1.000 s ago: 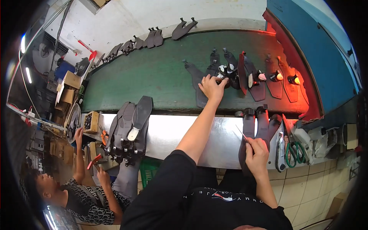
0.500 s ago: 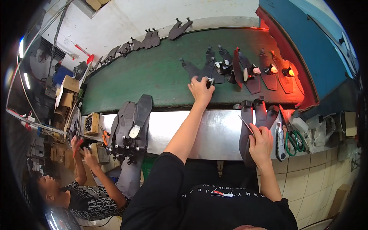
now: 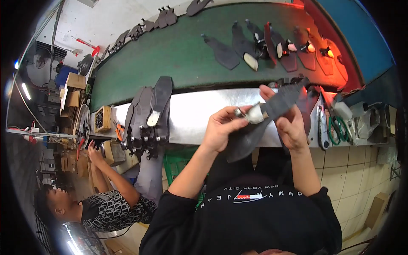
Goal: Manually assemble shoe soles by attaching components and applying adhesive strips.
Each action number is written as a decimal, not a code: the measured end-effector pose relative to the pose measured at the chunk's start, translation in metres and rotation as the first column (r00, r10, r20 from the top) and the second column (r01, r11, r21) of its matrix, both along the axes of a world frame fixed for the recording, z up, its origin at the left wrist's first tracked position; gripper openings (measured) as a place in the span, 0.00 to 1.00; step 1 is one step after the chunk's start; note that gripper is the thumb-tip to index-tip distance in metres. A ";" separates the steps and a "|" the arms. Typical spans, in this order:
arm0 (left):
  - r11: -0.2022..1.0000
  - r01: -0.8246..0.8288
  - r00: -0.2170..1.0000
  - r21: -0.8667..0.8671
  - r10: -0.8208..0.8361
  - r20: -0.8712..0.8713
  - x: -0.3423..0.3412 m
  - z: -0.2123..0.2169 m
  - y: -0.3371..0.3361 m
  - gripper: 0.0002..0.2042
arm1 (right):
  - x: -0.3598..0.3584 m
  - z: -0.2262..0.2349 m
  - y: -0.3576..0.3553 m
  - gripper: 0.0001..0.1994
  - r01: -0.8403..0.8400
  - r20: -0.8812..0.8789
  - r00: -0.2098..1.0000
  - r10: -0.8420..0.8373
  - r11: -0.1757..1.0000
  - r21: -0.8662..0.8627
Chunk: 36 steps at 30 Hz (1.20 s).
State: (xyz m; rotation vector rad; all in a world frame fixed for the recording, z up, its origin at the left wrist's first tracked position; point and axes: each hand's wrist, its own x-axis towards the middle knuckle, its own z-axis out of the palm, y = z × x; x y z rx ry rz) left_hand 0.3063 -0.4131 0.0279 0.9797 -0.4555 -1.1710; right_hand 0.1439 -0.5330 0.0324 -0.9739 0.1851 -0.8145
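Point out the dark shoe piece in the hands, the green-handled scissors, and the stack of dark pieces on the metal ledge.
dark shoe piece (image 3: 278, 104), head view, on its upper flat part.
green-handled scissors (image 3: 338, 129), head view, on the handle loops.
stack of dark pieces (image 3: 148, 114), head view, on the top piece's middle.

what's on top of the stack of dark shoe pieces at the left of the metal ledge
A long dark flat piece with a pale patch lies on the stack of dark shoe pieces. Lower layers are mostly covered; their count cannot be told.

Stack of shoe upper pieces (image 3: 148, 114) on metal bench (image 3: 191, 114) left of hands; conveyor belt (image 3: 182, 55) behind bench; scissors (image 3: 340, 129) at right
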 end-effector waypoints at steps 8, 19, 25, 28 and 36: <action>0.998 0.005 0.988 -0.060 -0.014 -0.152 -0.009 -0.010 0.045 0.12 | -0.011 0.012 0.014 0.18 -0.061 -0.145 0.989 0.044 0.991 -0.117; 0.997 -0.016 0.996 -0.081 0.009 -0.089 -0.008 -0.019 0.058 0.16 | -0.032 0.016 0.053 0.27 -0.138 -0.490 0.850 -0.193 0.816 -0.561; 0.995 -0.031 1.000 -0.100 0.031 0.002 -0.010 -0.018 0.056 0.17 | -0.036 0.008 0.052 0.24 -0.052 -0.380 0.885 -0.270 0.752 -0.657; 0.994 -0.023 1.000 -0.112 0.024 0.012 -0.011 -0.017 0.055 0.16 | -0.039 0.008 0.052 0.23 -0.115 -0.427 0.880 -0.209 0.777 -0.618; 0.994 -0.021 0.999 -0.106 0.023 0.022 -0.013 -0.018 0.053 0.16 | -0.038 0.009 0.051 0.22 -0.099 -0.421 0.882 -0.210 0.792 -0.602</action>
